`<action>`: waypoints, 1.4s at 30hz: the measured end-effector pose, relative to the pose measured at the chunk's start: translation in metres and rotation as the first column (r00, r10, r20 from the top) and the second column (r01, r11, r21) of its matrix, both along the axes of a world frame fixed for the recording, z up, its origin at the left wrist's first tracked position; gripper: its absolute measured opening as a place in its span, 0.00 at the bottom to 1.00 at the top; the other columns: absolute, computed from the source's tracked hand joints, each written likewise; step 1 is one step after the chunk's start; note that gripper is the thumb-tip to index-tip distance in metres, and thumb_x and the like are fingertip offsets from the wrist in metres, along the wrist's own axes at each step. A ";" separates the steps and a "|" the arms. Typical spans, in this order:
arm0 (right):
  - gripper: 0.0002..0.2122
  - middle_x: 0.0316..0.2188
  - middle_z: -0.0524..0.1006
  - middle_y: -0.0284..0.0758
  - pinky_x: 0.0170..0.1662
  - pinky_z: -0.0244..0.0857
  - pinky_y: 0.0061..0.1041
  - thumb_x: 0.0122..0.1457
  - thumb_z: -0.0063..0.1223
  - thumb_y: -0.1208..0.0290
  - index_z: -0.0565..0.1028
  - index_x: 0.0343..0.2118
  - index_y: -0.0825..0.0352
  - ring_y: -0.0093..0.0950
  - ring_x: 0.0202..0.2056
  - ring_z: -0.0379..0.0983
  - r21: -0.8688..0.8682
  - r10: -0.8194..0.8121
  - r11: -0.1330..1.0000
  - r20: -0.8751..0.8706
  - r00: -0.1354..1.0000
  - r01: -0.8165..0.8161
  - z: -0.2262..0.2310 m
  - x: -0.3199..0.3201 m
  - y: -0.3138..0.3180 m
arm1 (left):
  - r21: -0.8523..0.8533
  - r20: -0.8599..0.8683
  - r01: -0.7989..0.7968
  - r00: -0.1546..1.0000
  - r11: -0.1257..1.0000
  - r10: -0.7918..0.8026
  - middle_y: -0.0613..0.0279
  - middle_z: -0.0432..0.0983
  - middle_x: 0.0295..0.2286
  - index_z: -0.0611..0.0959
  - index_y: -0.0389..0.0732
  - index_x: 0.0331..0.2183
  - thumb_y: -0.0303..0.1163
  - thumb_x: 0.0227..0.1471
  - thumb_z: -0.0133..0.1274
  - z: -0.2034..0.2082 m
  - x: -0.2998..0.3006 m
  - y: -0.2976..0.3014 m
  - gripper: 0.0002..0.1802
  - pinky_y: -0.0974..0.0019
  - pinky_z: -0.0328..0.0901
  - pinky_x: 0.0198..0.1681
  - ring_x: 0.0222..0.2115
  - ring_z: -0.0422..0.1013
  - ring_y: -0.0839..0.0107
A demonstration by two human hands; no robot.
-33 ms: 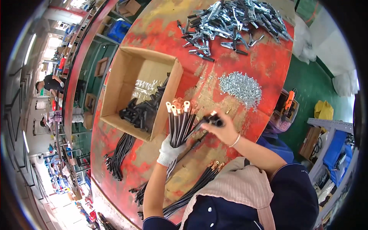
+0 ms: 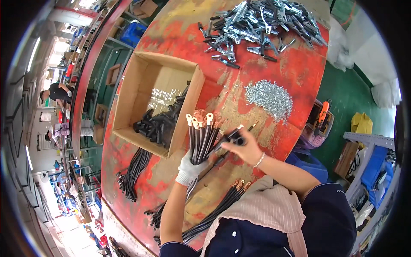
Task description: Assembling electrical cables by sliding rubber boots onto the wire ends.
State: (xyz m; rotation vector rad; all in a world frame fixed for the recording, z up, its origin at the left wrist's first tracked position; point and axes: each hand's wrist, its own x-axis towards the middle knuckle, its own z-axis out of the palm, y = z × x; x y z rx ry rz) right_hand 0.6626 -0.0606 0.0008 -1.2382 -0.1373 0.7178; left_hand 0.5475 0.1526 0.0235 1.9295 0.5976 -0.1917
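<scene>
My left hand (image 2: 189,169), in a white knitted glove, is closed round a bundle of black cables (image 2: 198,143) whose copper ring lugs (image 2: 209,116) point away from me. Just right of the bundle is my bare right hand (image 2: 246,147), its fingers curled round black rubber sleeves (image 2: 234,136). One cable with a shiny lug tip runs up through or beside these sleeves; the fingers hide which. Another black cable with a brass-coloured tip (image 2: 254,125) lies behind the right hand.
A cardboard box (image 2: 123,100) holding loose black sleeves (image 2: 158,127) stands at left. Metal clamps (image 2: 261,28) are heaped at the far end, with small silver fasteners (image 2: 269,99) nearer. More cable bundles lie left (image 2: 135,173) and near (image 2: 218,210) on the red worn table (image 2: 295,81).
My right hand has shifted slightly left and toward me with the sleeves, uncovering more of the brass-coloured tip behind it. My left hand and its bundle have barely moved.
</scene>
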 end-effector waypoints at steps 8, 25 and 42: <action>0.25 0.36 0.75 0.32 0.44 0.66 0.24 0.49 0.67 0.66 0.70 0.49 0.70 0.24 0.38 0.72 -0.099 0.321 0.941 -0.057 0.945 -0.325 -0.044 -0.007 0.013 | -0.049 -0.070 -0.029 0.997 0.998 0.026 0.62 0.79 0.33 0.78 0.36 0.43 0.25 0.36 0.64 -0.006 -0.003 0.005 0.26 0.70 0.70 0.35 0.31 0.75 0.77; 0.16 0.39 0.74 0.32 0.41 0.70 0.24 0.57 0.56 0.76 0.69 0.48 0.64 0.26 0.39 0.74 0.390 0.050 0.869 -0.680 0.732 0.303 -0.017 0.068 -0.023 | -0.139 -0.062 0.004 0.998 0.990 -0.012 0.66 0.78 0.32 0.80 0.36 0.41 0.23 0.38 0.62 0.007 -0.001 0.001 0.23 0.72 0.69 0.36 0.31 0.72 0.79; 0.18 0.33 0.73 0.30 0.27 0.65 0.17 0.54 0.63 0.70 0.69 0.45 0.64 0.19 0.27 0.70 0.346 -0.146 0.878 -0.462 0.875 0.330 -0.009 0.055 -0.001 | -0.216 -0.059 -0.001 0.998 0.976 -0.012 0.63 0.80 0.35 0.79 0.36 0.42 0.21 0.37 0.62 0.009 -0.001 -0.007 0.24 0.70 0.69 0.42 0.36 0.74 0.76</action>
